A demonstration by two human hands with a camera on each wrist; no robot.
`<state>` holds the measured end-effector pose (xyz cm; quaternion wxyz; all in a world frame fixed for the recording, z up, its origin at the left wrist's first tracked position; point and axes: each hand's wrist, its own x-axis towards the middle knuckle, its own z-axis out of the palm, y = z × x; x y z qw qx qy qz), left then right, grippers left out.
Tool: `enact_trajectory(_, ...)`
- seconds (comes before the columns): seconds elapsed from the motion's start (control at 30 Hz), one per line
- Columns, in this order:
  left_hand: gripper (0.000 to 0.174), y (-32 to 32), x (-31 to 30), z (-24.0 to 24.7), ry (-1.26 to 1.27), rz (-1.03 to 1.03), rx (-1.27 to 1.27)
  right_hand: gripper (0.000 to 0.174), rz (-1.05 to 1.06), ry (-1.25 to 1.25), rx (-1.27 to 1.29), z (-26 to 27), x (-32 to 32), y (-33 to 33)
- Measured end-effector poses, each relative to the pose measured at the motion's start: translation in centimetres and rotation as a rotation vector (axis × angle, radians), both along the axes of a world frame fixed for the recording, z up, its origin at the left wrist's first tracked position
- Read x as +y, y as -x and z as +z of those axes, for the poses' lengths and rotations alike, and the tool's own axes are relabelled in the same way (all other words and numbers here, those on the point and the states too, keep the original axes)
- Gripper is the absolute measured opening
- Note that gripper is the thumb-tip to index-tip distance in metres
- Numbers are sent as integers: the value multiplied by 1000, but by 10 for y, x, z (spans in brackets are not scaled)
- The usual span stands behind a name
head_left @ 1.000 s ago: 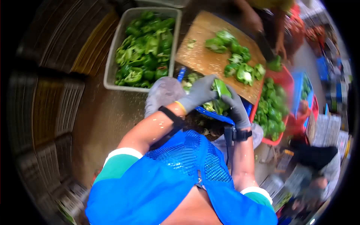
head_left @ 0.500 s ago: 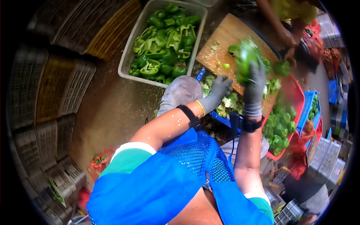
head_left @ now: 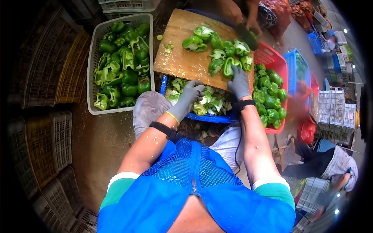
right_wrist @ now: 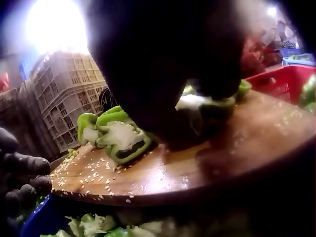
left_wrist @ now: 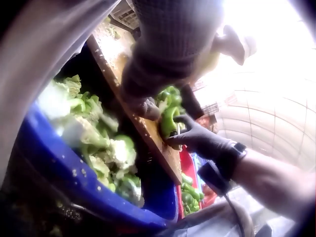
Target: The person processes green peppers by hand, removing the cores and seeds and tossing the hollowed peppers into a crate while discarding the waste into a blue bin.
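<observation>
Gloved in grey, my right hand (head_left: pixel 239 83) reaches to the near right of a wooden cutting board (head_left: pixel 175 50). Its thumb and fingers pinch a halved green bell pepper (head_left: pixel 230 66), best seen in the left wrist view. More cut peppers (head_left: pixel 217 42) lie together farther up the board. My left hand (head_left: pixel 189 97), also gloved, hovers by the board's near edge with loosely bent fingers and nothing in them. Below it, pale pepper cores and scraps (head_left: pixel 211 101) fill a blue crate (head_left: pixel 208 118) partly under the board. The right wrist view shows the right hand dark over the pepper pieces.
At left stands a grey bin (head_left: pixel 92 77) of pepper halves. Whole peppers (head_left: pixel 268 93) fill a red crate (head_left: pixel 284 105) at right. Across the board, another person's hands (head_left: pixel 252 27) work with a broad knife (head_left: pixel 244 35). Stacked plastic crates (head_left: pixel 42 139) line the far left.
Both hands first held a green pepper over the blue crate. The right hand then lifted a blurred pepper piece over the board; now it grips a half lying there. The left hand let go.
</observation>
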<state>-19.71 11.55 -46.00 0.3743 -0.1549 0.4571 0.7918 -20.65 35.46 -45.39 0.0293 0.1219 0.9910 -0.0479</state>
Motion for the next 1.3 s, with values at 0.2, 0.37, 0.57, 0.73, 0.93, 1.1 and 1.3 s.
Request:
enact_trajectory(0.2,36,0,0,9,43,6,-87,47,-35,937,-295,12,-20,-20)
enact_trajectory(0.37,32,-1,-10,-17,-720,-163,-301,48,66,1489,-341,56,-98,-63)
enact_trajectory(0.57,30,4,-20,8,-469,190,11,39,124,832,285,65,-134,-90)
enact_trajectory(0.73,40,43,-106,36,-165,628,381,41,-172,805,417,55,-113,-89)
enact_trajectory(0.93,53,76,-190,80,1042,665,1144,60,-25,482,97,6,-58,-12)
enact_trajectory(1.1,55,44,-125,90,462,276,683,60,-178,342,210,-24,-97,27)
enact_trajectory(1.3,36,18,-35,31,-305,165,-131,35,-38,1276,91,24,-130,-19)
